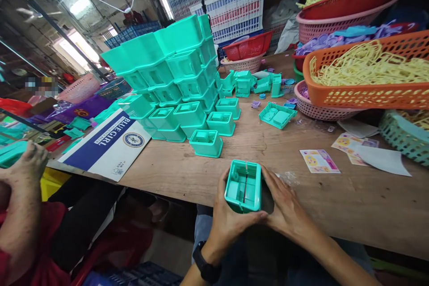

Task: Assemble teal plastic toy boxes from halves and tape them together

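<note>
i have the teal box [243, 186] clamped between both hands at the near edge of the worktop [187, 174], left hand [231, 219] cupping beneath, right hand [284, 208] wrapping its side. i'd keep it level and squeeze evenly so its halves seat flush.

A tall stack of teal boxes [174, 67] stood on the wooden table [335, 196]. An orange basket [365, 94] held yellow plastic pieces [368, 65]. Sticker sheets [319, 161] lay nearby.
</note>
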Tool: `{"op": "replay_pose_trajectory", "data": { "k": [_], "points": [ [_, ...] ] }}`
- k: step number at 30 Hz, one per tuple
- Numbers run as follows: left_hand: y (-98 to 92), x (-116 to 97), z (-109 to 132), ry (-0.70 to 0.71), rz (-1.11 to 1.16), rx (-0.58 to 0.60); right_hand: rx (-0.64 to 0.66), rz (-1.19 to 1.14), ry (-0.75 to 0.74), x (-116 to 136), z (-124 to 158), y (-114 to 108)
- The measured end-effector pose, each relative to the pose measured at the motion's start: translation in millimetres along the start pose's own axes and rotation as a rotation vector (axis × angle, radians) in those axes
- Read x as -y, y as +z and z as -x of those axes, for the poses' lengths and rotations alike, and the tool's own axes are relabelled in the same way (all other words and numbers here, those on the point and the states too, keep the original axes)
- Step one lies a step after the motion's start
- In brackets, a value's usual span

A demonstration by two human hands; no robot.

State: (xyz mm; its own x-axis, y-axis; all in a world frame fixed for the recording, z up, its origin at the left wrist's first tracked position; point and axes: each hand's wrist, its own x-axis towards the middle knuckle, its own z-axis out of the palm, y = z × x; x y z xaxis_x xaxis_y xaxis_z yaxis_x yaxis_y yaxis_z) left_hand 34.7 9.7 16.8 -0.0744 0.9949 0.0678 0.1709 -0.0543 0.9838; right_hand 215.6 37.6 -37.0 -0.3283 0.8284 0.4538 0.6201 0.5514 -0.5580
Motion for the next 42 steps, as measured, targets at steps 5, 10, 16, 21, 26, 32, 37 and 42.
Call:
{"op": "replay_pose_trajectory", "data": {
  "k": [5,10,16,21,26,32,37,42],
  "points": [
    [8.9,-5.0,7.6,0.069,-0.129,-0.147,-0.001,0.013,0.038,8.7,4.3,-1.4],
    [5.1,-10.1,6.9,0.104,-0.192,-0.131,-0.040,-0.005,0.090,22.9,6.0,-6.2],
    [9.3,-10.7,12.2,0.038,-0.138,-0.159,-0.115,0.049,0.134,38.5,11.7,4.5],
    [5.6,-7.5,11.4,0.021,-0.137,-0.112,-0.077,-0.023,0.107,19.4,16.5,-7.6],
    [-4.6,-7.7,10.1,0.072,-0.049,0.062,0.178,-0.475,0.236,-7.9,-5.9,-47.9],
    [-3.4,-6.9,10.0,0.116,0.053,0.221,0.049,-0.934,0.542,19.5,-34.7,-27.2],
    [7.9,14.7,23.1,0.177,-0.138,0.048,-0.079,-1.076,0.694,36.1,-38.6,-16.8],
    [10.6,20.1,26.4,0.149,-0.156,0.024,-0.084,-1.072,0.698,39.3,-41.6,-22.2]
  ]
}}
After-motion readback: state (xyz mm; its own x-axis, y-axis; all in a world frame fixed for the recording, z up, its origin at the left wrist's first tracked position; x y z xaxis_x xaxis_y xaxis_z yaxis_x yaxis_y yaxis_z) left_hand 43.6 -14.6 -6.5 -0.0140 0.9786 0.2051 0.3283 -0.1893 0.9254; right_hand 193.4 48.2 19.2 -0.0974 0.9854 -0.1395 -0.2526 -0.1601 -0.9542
